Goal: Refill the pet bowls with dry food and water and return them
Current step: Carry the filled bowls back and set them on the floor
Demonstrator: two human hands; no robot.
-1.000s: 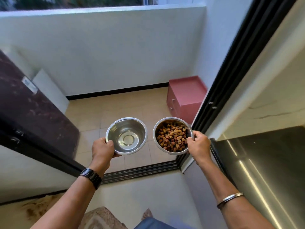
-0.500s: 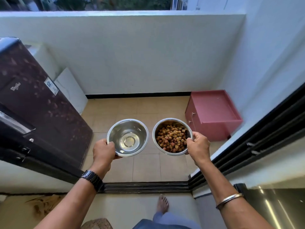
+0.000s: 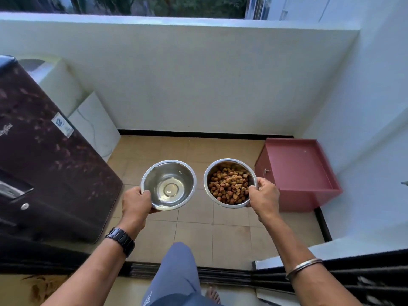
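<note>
Two steel pet bowls are held side by side above the tiled balcony floor. My left hand [image 3: 137, 202] grips the near left rim of the water bowl [image 3: 174, 173], which holds clear water. My right hand [image 3: 263, 196] grips the right rim of the food bowl [image 3: 229, 184], filled with brown dry kibble. Both bowls are level and apart from each other.
A dark maroon fridge [image 3: 48, 173] stands at the left. A pink box [image 3: 295, 171] sits on the floor at the right against the white wall. The sliding-door track [image 3: 198, 272] crosses below, with my raised knee [image 3: 176, 261] over it. Beige floor tiles [image 3: 198, 235] lie ahead.
I have moved forward to the door threshold, and the balcony floor and pink box now fill more of the view. My knee has come up. Both hands still hold the bowls.
</note>
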